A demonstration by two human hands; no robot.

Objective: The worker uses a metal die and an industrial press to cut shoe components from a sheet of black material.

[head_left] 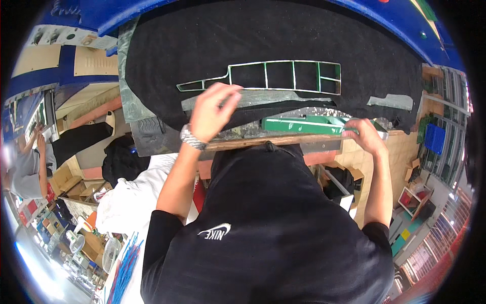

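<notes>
A steel-edged cutting die (293, 75), green inside with a long narrow end at the left, lies on black cloth (212, 35). My left hand (215, 111) is raised over the cloth at the near side of that die, thumb and fingers apart with nothing seen in them. A second green cutting die (296, 124) lies along the near edge of the work surface. My right hand (365, 136) has its thumb and fingers closed around this die's right end; the fingertips are partly hidden.
Cut-out gaps in the cloth show a grey board (390, 102). Blue machine frame (152, 15) curves around the far side. A wooden strip (273, 141) edges the table before me. White cloth (134, 190) is heaped at left; farther left another person (33, 167) works.
</notes>
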